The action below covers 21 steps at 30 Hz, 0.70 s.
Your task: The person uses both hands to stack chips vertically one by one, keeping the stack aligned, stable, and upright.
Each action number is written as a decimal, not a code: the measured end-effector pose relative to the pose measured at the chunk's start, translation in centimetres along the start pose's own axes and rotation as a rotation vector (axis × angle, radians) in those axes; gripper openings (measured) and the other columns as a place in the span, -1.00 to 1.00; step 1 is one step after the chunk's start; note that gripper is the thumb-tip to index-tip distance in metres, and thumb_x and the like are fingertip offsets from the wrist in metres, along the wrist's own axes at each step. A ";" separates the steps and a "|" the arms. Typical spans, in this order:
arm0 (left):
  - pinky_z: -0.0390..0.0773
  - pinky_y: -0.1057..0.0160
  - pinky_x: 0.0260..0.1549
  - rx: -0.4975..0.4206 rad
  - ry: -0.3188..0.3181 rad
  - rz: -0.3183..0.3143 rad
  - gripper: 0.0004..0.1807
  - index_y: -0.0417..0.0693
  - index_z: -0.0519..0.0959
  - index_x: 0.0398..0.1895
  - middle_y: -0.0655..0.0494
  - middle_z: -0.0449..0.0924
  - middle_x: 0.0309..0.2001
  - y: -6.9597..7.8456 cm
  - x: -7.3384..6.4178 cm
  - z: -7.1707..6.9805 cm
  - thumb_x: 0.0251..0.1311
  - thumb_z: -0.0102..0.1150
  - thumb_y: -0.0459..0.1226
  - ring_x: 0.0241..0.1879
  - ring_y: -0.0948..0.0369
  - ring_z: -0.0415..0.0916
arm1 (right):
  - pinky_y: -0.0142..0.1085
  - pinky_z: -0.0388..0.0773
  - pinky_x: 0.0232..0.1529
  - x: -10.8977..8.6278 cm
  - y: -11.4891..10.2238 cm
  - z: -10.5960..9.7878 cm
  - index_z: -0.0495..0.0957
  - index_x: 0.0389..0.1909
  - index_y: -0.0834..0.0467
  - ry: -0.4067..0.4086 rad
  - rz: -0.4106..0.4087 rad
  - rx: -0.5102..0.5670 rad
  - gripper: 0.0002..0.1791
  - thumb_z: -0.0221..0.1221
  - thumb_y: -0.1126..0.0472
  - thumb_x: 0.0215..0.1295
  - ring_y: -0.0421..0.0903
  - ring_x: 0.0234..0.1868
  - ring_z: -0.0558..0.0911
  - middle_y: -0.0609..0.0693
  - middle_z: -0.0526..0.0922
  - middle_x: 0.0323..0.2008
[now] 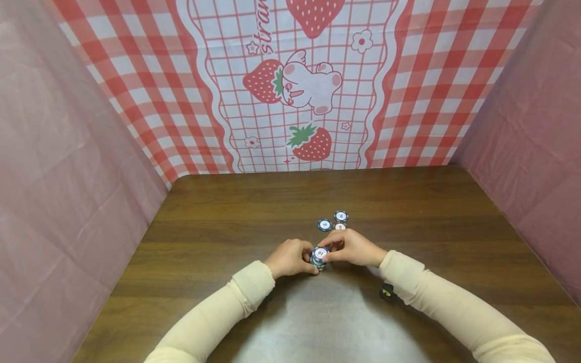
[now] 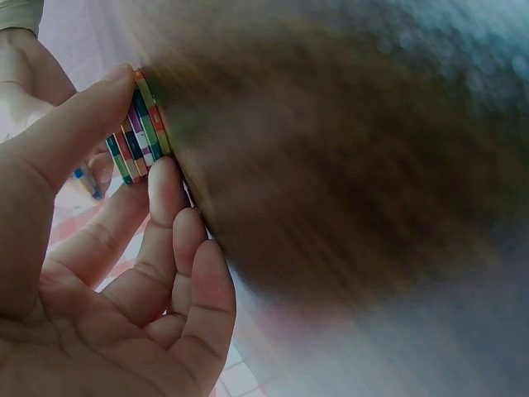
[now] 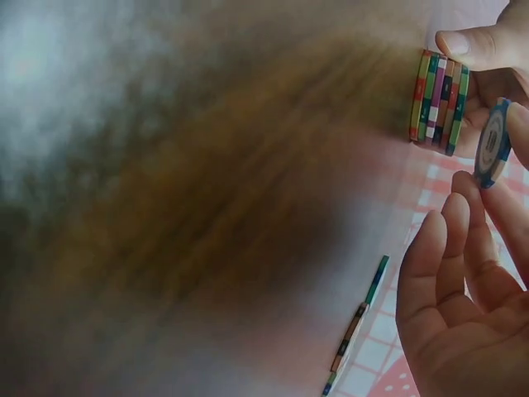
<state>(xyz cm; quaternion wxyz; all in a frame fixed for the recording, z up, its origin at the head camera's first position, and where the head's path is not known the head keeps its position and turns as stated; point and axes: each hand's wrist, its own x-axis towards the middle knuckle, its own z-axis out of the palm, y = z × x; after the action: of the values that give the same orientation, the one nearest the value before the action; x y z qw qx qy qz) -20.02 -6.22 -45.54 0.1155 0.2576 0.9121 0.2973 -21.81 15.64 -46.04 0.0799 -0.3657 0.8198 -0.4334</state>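
Note:
A short stack of several colored poker chips [image 2: 142, 132] stands on the table. My left hand [image 1: 290, 258] holds it between thumb and fingers from the left side. Above the stack, my right hand [image 1: 356, 248] pinches a blue-and-white poker chip [image 3: 493, 142] by its edge; in the right wrist view this chip is tilted and apart from the stack. In the head view the chip covers most of the stack's top. Beyond the right hand lie two blue chips [image 1: 324, 225] and a brownish chip [image 1: 340, 227], the latter partly hidden by that hand.
The chips rest on a brown wooden table [image 1: 218, 212]. A small dark object with a yellow-green part [image 1: 387, 291] sits beside the right sleeve, partly covered by it. Behind the table hangs a strawberry-patterned cloth [image 1: 313, 91], with pink cloth [image 1: 522, 111] at both sides.

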 end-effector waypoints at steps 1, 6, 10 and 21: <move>0.38 0.42 -0.46 -0.001 -0.002 -0.004 -0.68 -0.02 0.65 -0.33 0.25 0.58 -0.51 0.0 0.0 0.0 -0.15 0.56 -0.16 -0.52 0.41 0.38 | -0.42 0.53 -0.30 0.0 0.0 0.0 0.70 -0.15 0.27 -0.007 -0.007 -0.006 -0.71 0.41 0.27 0.09 -0.33 -0.35 0.51 0.08 0.69 -0.34; 0.40 0.42 -0.44 -0.009 -0.002 -0.009 -0.66 -0.02 0.67 -0.28 0.23 0.61 -0.49 0.1 0.0 0.0 -0.16 0.57 -0.17 -0.50 0.41 0.40 | -0.42 0.53 -0.28 0.1 0.1 0.1 0.72 -0.17 0.18 -0.039 -0.011 -0.040 -0.74 0.42 0.21 0.09 -0.31 -0.36 0.52 0.00 0.70 -0.32; 0.40 0.42 -0.43 -0.011 -0.002 -0.010 -0.63 -0.01 0.69 -0.22 0.21 0.63 -0.46 0.1 0.0 -0.1 -0.16 0.57 -0.16 -0.49 0.41 0.41 | -0.39 0.54 -0.28 0.1 0.1 0.2 0.73 -0.19 0.15 -0.056 -0.028 -0.079 -0.74 0.42 0.20 0.08 -0.21 -0.36 0.55 -0.03 0.70 -0.32; 0.38 0.41 -0.44 -0.020 0.000 -0.015 -0.62 0.00 0.69 -0.21 0.23 0.61 -0.47 0.1 0.0 0.0 -0.16 0.57 -0.16 -0.49 0.40 0.40 | -0.40 0.53 -0.28 0.3 -0.3 0.3 0.72 -0.19 0.15 -0.062 -0.051 -0.149 -0.73 0.44 0.19 0.05 -0.25 -0.35 0.54 -0.07 0.69 -0.31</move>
<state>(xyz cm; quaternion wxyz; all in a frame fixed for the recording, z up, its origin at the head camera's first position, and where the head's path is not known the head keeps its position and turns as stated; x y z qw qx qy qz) -20.00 -6.19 -45.45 0.1204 0.2496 0.9109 0.3056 -21.77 15.13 -45.87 0.0671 -0.4047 0.8372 -0.3617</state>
